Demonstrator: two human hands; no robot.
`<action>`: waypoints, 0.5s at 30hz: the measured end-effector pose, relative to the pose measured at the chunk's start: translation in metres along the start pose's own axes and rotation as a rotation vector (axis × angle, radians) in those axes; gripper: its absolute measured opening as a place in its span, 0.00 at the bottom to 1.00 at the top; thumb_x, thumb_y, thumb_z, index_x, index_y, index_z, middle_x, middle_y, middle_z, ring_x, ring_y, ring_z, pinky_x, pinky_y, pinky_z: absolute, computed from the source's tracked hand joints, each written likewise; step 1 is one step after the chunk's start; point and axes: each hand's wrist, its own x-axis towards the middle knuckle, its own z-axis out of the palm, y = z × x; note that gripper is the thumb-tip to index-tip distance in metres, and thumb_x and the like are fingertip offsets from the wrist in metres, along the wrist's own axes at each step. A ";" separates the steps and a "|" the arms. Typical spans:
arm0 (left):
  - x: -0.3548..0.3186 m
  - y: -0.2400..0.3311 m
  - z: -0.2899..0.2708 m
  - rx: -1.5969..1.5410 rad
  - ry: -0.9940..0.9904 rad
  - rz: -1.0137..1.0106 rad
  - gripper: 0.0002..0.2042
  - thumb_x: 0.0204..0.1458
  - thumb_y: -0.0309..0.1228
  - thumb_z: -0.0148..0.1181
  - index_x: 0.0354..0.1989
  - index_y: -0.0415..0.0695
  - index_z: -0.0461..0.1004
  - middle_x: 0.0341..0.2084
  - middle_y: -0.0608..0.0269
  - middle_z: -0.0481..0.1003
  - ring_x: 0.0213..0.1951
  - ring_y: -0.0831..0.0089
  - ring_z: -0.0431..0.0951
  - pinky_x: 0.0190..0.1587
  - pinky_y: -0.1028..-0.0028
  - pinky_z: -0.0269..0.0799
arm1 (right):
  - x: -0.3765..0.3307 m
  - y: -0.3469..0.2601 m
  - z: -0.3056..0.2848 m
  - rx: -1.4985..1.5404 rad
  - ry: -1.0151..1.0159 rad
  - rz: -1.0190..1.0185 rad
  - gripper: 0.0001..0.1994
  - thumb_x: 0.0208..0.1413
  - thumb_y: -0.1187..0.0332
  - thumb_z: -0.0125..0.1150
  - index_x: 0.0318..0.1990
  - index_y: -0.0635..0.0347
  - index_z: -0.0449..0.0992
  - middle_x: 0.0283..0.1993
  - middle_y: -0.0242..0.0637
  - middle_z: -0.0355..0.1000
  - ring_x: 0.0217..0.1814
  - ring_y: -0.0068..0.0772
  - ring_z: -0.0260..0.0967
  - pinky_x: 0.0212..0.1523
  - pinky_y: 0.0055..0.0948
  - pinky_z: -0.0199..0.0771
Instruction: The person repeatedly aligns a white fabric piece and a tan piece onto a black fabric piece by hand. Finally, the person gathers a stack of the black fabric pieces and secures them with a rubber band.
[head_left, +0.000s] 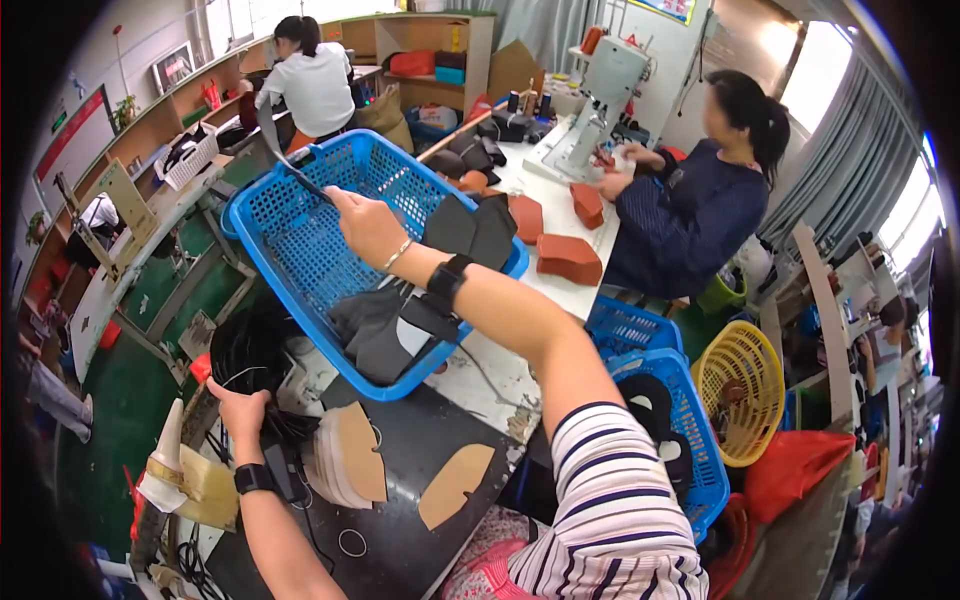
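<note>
We've got the right hand (365,225) pinched on a dark grey strip (285,150) lifted over the tilted blue basket (300,250) w/ dark cut pieces, left hand (240,410) clamped on a black stack (250,355) to steady it.

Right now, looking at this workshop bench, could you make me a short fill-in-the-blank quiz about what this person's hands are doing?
1. The right hand reaches into a basket coloured ____.
2. The left hand grips a bundle of ____ pieces.
3. Both wrists wear a black ____.
4. The round wire basket by the floor is coloured ____.

Missing words: blue; black; band; yellow
</note>
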 end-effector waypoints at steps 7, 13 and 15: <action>0.029 -0.064 -0.029 -0.192 -0.037 0.313 0.43 0.29 0.28 0.66 0.62 0.35 0.55 0.51 0.48 0.67 0.52 0.60 0.68 0.56 0.67 0.63 | -0.098 -0.004 -0.100 -0.465 -0.351 -0.368 0.13 0.46 0.75 0.55 0.42 0.63 0.71 0.43 0.44 0.72 0.50 0.50 0.68 0.49 0.42 0.69; 0.002 -0.108 -0.059 -0.344 -0.326 0.066 0.40 0.35 0.28 0.65 0.62 0.35 0.57 0.48 0.54 0.69 0.47 0.66 0.69 0.53 0.69 0.65 | -0.178 -0.012 -0.147 -0.264 -0.168 -0.184 0.13 0.41 0.76 0.58 0.39 0.65 0.71 0.45 0.46 0.70 0.50 0.49 0.67 0.51 0.43 0.67; 0.011 -0.207 -0.099 -0.459 -0.381 0.071 0.37 0.36 0.29 0.67 0.60 0.36 0.61 0.47 0.57 0.71 0.46 0.67 0.70 0.53 0.69 0.65 | -0.190 -0.058 -0.139 0.029 -0.090 -0.203 0.13 0.40 0.79 0.57 0.38 0.66 0.71 0.44 0.46 0.70 0.50 0.50 0.67 0.52 0.42 0.67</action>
